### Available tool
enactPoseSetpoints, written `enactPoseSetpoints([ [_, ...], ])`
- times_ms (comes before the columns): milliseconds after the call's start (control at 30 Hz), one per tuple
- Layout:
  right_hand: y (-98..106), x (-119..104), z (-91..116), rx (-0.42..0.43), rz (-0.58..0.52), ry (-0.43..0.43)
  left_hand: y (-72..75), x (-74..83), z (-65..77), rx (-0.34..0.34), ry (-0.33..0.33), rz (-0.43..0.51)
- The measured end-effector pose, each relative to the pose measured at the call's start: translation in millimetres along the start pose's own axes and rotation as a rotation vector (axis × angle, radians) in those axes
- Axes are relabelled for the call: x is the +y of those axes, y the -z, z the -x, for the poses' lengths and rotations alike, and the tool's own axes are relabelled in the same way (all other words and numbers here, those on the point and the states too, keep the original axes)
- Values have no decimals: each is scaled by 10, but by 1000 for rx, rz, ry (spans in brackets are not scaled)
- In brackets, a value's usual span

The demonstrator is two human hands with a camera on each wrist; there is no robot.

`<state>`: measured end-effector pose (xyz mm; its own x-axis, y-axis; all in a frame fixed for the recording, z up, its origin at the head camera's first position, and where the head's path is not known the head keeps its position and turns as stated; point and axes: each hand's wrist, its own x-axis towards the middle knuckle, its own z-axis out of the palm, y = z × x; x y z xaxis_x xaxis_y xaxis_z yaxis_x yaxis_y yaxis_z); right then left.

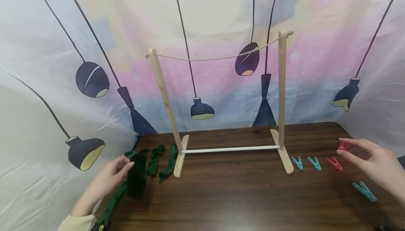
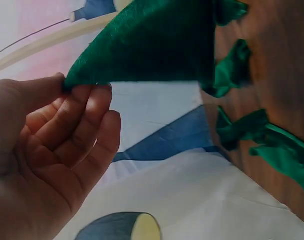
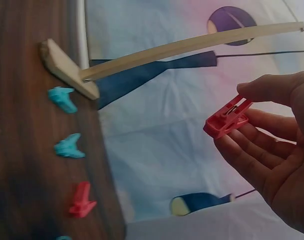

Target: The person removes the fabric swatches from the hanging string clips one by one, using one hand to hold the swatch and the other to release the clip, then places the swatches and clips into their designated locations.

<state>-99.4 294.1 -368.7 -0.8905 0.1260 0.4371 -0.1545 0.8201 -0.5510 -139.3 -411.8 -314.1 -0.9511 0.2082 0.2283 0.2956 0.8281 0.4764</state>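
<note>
A piece of dark green cloth [image 2: 156, 45] hangs from my left hand [image 1: 115, 173], its edge pinched between thumb and fingertips. Beside it on the left of the table lie several crumpled green cloth pieces [image 1: 153, 164]. Over at the right, my right hand [image 3: 276, 140] pinches a red clothespin [image 3: 229, 116] between thumb and fingers, above the tabletop. Below and left of that hand are another red clothespin [image 1: 334, 164] and several blue clothespins [image 1: 314, 164]. Between the hands stands a wooden frame [image 1: 282, 94] with a slack string [image 1: 215, 59] tied across its two posts.
The frame has a white rod [image 1: 231, 149] low between its wooden feet. It stands on a dark brown table [image 1: 234, 196]. Behind hangs a cloth backdrop [image 1: 218, 13] printed with lamps, and it also covers the left side.
</note>
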Motion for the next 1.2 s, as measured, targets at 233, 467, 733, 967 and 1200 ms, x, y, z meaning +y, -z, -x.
enactPoseSetpoints([
  [233,-133,167,123,-108,62,-50,-228,-150,22,-36,68,-47],
  [467,-266,296,190,-204,102,-79,-470,-287,36,-59,66,-37],
  [733,-416,380,236,-318,103,-86,-679,-436,71,-98,115,-52],
  [967,-554,457,258,-469,98,-134,-793,-502,118,-138,119,-37],
  [1200,-637,484,278,-527,112,-152,-849,-552,118,-163,136,-6],
])
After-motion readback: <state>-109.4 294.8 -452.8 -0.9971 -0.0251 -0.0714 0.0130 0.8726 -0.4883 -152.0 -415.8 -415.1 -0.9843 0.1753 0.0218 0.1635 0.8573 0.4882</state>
